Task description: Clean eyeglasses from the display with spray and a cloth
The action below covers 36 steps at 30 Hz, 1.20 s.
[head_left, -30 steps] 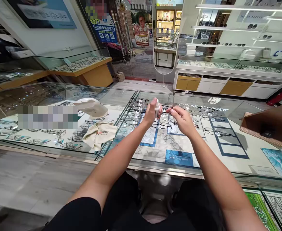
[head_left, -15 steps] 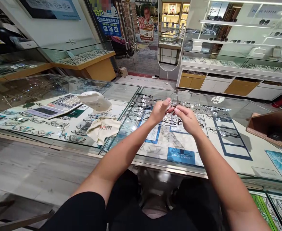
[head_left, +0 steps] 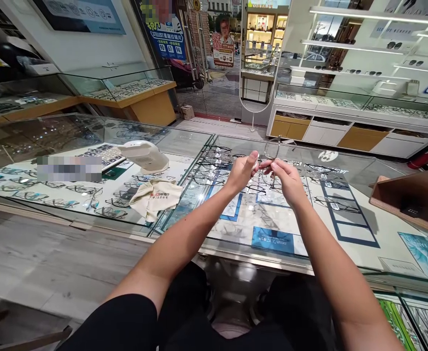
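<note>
Over the glass counter, my right hand (head_left: 287,180) pinches a pair of thin-rimmed eyeglasses (head_left: 272,149) between thumb and fingers. Their lenses stand up above the fingertips, and part of the frame shows below. Close beside it, my left hand (head_left: 242,173) is closed with the thumb pointing up. A small whitish bit shows by its fingertips; what it is I cannot make out. To the left, a crumpled cream cleaning cloth (head_left: 155,199) with printed letters lies on the counter.
The glass display counter (head_left: 214,239) holds rows of spectacles beneath its top. On it stand a white scanner-like device (head_left: 144,156), a calculator (head_left: 102,157) with part blurred, and a brown wooden box (head_left: 407,202) at right. An oval mirror (head_left: 256,105) stands beyond.
The eyeglasses have turned and shifted slightly right in my right hand, lenses now more spread to view. The hands have drawn slightly apart, and the camera view has tilted a little.
</note>
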Tool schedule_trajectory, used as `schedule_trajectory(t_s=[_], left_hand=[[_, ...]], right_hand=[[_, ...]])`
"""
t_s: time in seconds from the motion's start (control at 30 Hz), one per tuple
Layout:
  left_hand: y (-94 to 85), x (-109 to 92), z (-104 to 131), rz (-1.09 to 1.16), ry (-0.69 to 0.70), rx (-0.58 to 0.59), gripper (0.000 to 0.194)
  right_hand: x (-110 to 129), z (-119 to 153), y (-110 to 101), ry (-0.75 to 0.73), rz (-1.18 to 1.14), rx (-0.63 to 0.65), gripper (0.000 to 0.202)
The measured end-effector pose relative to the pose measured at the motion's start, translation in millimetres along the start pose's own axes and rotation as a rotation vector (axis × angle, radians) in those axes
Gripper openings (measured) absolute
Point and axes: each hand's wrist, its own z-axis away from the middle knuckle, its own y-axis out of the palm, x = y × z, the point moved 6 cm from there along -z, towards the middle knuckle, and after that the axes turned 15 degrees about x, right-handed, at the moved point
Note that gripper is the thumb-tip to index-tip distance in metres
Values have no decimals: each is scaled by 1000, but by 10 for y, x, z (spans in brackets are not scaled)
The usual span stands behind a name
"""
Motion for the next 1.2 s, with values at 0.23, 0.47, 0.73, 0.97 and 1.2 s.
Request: schedule_trajectory(t_s=[0.23,0.47,0.73,0.97,1.2], left_hand=[[199,-109,67,-207,52,115,73],[256,-45,63,-97,49,137,69],[-787,-154,5,-127,136,-429,49],[-1891,318,233,-290,-276,-1069,19],[-2275,669,431,-239,-425,-1151,28]], right_hand=[[-151,15,-151,57,-112,-149,39],[-114,1,-99,40,-188,-126,35],[-118,19,-173,90,-158,-168,39],[-139,27,-223,73,-181,-205,35],[-216,17,-261,87,-184,-210,36]])
